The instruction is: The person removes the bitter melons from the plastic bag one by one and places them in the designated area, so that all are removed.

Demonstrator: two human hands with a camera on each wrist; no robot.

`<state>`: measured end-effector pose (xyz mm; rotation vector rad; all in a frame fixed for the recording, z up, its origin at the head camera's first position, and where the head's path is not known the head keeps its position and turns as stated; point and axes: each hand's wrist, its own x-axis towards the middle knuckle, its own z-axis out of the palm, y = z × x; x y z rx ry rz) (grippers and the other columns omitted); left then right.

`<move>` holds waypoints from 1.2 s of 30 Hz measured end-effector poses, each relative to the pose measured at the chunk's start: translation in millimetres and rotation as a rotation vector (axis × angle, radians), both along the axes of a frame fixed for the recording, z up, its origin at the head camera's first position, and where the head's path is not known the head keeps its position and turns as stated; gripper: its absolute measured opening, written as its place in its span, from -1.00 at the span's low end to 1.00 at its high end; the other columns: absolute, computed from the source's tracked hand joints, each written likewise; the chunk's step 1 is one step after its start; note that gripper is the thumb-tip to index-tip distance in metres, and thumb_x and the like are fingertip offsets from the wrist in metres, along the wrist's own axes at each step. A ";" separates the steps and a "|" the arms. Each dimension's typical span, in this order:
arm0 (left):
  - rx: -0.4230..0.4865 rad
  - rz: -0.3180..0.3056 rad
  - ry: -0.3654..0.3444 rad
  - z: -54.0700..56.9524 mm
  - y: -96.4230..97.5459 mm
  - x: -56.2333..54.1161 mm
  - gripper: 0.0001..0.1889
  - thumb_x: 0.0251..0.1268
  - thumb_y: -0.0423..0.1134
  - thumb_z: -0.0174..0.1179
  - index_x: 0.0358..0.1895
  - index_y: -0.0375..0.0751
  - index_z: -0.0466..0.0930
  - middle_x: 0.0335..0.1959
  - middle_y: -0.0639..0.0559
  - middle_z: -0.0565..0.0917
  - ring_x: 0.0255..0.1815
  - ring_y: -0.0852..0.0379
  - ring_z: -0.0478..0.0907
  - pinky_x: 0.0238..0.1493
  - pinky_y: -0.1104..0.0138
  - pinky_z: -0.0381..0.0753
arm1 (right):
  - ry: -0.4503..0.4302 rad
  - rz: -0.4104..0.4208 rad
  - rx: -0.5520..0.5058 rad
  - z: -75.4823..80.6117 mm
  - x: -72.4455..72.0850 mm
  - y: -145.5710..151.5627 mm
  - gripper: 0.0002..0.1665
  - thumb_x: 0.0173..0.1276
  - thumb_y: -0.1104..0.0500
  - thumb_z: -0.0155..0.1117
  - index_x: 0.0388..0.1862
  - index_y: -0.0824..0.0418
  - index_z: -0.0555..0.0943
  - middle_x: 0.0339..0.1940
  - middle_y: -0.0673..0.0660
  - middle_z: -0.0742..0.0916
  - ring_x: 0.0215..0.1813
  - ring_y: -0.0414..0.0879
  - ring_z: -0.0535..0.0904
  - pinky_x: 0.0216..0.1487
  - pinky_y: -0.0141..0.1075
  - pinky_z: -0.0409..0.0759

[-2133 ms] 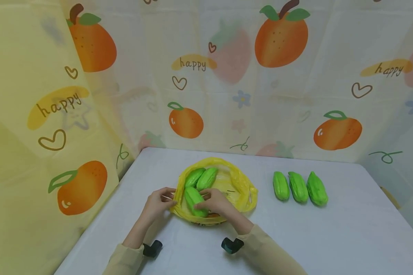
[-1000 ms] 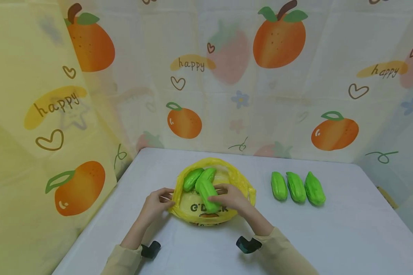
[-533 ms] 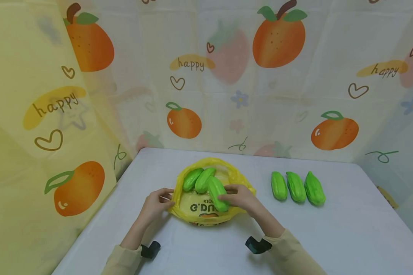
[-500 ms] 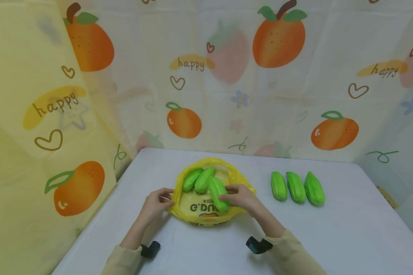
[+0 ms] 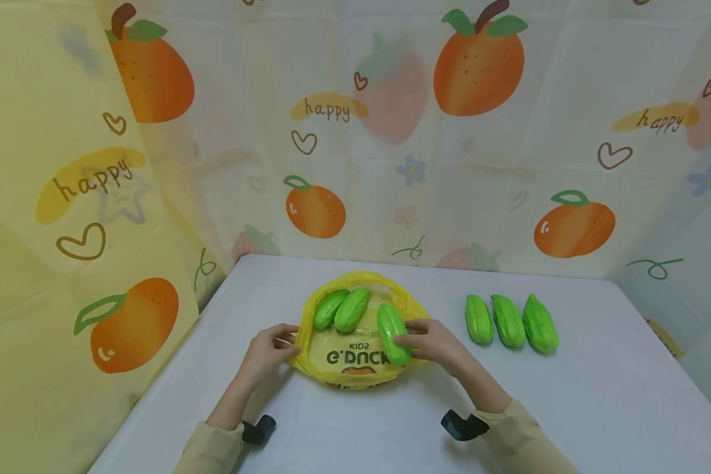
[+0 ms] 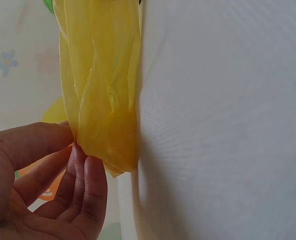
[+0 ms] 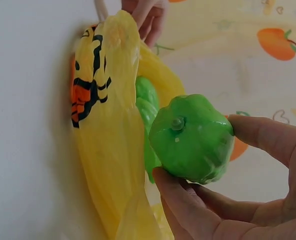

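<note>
My right hand (image 5: 435,342) holds a green ridged gourd (image 5: 393,334) between thumb and fingers, over the right part of a yellow plastic bag's mouth. In the right wrist view the gourd (image 7: 190,140) shows its blunt end with a small round nub. At the bag's left edge, my left hand (image 5: 272,349) pinches the rim; the left wrist view shows thumb and fingertips meeting on the thin yellow plastic bag (image 6: 100,80). Two more gourds (image 5: 352,310) lie side by side inside the bag, toward its back left. Dark printed lettering shows on the bag's inner floor.
Three similar green gourds (image 5: 507,321) lie in a row on the white table (image 5: 580,401), right of the bag. A fabric backdrop (image 5: 409,197) printed with oranges stands behind the table and along its left side.
My right hand has carried its gourd rightward from the bag's left part, away from the two gourds inside, uncovering the printed lettering. The left hand has stayed at the rim.
</note>
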<state>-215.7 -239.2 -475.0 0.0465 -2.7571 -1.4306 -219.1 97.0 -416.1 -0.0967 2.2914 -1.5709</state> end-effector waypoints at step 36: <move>-0.012 0.005 -0.021 -2.4 0.6 -3.5 -0.61 0.03 -0.37 0.35 0.01 -0.16 0.63 -0.25 -0.02 0.64 -0.27 0.14 0.60 -0.30 0.32 0.59 | -0.098 0.016 -0.056 -6.6 9.8 67.3 -0.20 0.26 0.13 0.27 0.36 0.46 0.21 0.21 0.39 0.48 0.08 0.03 0.56 0.09 -0.08 0.56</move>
